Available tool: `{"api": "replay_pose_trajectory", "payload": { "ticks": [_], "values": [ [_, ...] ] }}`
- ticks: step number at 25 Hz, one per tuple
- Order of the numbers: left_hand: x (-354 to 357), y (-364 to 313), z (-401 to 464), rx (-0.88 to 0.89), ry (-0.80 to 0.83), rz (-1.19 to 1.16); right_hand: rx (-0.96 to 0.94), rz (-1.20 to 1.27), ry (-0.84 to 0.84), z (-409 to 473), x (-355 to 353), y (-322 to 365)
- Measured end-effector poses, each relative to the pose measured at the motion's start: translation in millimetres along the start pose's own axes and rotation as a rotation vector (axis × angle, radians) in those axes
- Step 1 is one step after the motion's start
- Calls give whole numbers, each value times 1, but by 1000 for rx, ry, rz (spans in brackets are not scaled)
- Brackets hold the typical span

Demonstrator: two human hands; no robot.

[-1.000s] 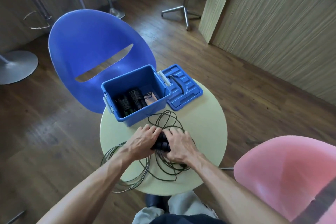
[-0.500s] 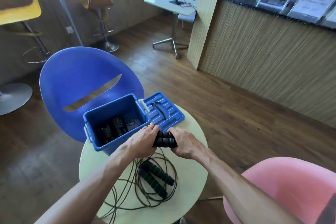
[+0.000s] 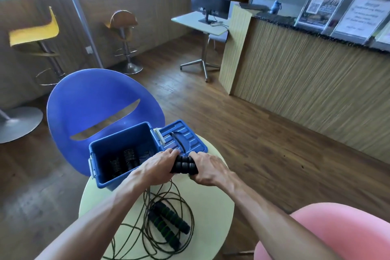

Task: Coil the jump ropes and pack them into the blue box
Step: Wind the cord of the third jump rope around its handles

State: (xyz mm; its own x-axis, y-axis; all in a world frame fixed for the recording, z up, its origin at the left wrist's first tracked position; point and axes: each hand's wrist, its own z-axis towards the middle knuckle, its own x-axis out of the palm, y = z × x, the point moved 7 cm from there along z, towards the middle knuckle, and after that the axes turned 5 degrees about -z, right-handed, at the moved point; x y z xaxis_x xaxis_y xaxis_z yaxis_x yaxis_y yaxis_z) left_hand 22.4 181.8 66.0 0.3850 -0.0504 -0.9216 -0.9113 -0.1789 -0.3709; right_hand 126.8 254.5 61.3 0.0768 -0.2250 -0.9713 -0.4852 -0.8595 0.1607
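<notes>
Fingers of the left hand (image 3: 157, 168) and the right hand (image 3: 207, 170) curl tight around a pair of black handles (image 3: 184, 167), held side by side between them above the round table (image 3: 213, 213). Below, nearer the body, a second rope (image 3: 166, 221) lies loosely coiled on the table. Just beyond the hands stands the open blue box (image 3: 124, 154), black handles inside, its lid (image 3: 183, 140) lying beside it.
</notes>
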Motion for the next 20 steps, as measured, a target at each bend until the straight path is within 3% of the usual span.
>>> {"api": "replay_pose_trajectory", "payload": {
  "ticks": [4, 9, 14, 20],
  "values": [
    [-13, 12, -2, -27, -20, 17, 13, 49, 95, 9, -2, 10],
    [-23, 28, -2, -69, -34, -30, 9, -26, -49, 25, -17, 23],
    [-25, 55, -10, -146, -265, -465, 29, -34, -45, 34, -29, 26],
    [15, 99, -43, -486, -431, -778, 155, 52, -50, 39, -54, 3]
  ]
}}
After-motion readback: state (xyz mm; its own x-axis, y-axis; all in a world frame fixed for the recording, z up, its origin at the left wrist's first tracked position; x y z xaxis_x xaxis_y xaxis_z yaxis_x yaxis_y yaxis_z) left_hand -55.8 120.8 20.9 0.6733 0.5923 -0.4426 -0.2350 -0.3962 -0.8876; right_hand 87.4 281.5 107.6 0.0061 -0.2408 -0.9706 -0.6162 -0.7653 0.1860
